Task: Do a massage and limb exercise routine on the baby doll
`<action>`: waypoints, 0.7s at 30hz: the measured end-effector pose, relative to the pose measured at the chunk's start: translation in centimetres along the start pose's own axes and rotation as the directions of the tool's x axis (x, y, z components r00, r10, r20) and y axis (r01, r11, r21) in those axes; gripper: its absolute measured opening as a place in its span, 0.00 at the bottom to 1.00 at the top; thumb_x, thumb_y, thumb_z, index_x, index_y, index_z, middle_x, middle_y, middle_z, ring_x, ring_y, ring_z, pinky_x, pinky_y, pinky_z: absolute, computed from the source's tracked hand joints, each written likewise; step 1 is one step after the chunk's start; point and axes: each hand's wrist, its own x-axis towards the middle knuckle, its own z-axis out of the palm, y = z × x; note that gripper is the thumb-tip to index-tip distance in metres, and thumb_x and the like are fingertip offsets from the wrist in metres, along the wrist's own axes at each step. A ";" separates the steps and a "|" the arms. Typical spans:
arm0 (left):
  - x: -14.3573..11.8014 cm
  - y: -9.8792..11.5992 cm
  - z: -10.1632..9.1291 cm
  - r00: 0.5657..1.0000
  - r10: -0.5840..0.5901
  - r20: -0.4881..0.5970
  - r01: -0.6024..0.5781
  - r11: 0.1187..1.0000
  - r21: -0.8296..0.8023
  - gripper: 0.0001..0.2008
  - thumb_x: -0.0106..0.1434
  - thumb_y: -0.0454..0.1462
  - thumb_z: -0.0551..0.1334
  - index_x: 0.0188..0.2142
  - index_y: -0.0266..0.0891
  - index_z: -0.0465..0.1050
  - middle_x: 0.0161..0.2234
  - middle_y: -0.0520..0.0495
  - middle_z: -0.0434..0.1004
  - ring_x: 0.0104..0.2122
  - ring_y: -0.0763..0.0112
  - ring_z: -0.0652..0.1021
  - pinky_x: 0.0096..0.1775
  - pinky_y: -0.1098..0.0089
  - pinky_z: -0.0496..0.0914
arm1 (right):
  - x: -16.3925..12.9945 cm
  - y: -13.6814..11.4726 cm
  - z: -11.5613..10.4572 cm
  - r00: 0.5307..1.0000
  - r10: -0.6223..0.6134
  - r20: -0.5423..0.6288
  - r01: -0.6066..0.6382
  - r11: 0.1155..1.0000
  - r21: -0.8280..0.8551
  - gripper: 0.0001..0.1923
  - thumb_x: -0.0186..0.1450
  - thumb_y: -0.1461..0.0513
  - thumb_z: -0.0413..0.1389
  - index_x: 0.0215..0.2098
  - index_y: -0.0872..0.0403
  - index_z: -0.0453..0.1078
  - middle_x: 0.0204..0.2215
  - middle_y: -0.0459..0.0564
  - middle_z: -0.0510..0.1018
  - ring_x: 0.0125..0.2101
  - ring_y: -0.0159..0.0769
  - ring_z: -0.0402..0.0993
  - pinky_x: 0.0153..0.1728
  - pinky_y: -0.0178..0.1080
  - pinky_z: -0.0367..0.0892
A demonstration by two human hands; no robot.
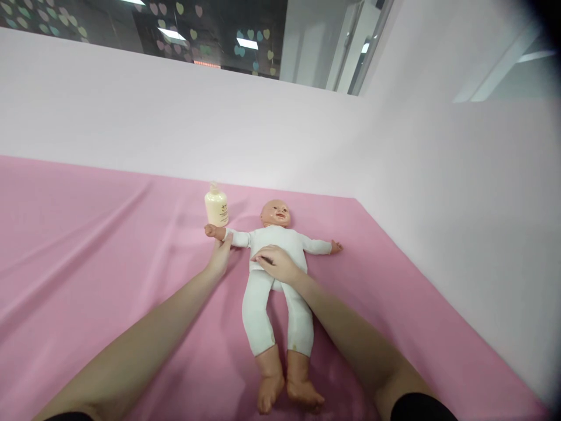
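Note:
A baby doll (280, 242) with a white cloth body lies on its back, arms spread and bare feet toward me. My left hand (221, 254) is closed around the doll's forearm by the wrist, on the left side of the picture; most of its fingers are hidden. Across the doll's belly rests my right hand (277, 262), palm down with its fingers extended. A small dark patch shows near its knuckles, and I cannot make out what it is. Just behind the doll's left-side hand stands a cream pump bottle (217, 209), upright.
A pink sheet (109, 245) with some creases covers the surface under the doll. White walls (175, 123) rise at the back and on the right. Above the back wall is a dark window (210, 35) with heart-shaped stickers and light reflections.

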 end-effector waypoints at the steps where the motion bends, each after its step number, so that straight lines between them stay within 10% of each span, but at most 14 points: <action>1: -0.2 0.1 0.1 0.999 -0.032 -0.016 0.032 0.999 -0.018 0.16 0.63 0.41 0.58 0.50 0.44 0.62 0.52 0.43 0.69 0.53 0.64 0.72 0.52 0.62 0.69 | 0.0 0.0 0.0 1.000 0.001 0.001 -0.001 1.000 0.002 0.12 0.66 0.63 0.49 0.33 0.50 0.75 0.33 0.48 0.80 0.36 0.37 0.74 0.45 0.41 0.66; 21: -4.9 1.5 3.6 0.856 -0.504 0.116 0.515 0.850 -0.108 0.09 0.62 0.36 0.54 0.38 0.36 0.70 0.40 0.43 0.76 0.39 0.65 0.77 0.41 0.66 0.74 | -0.5 1.8 -0.2 0.936 0.198 -0.292 -0.291 0.901 -0.322 0.17 0.63 0.61 0.52 0.51 0.52 0.66 0.58 0.54 0.63 0.58 0.44 0.56 0.59 0.49 0.50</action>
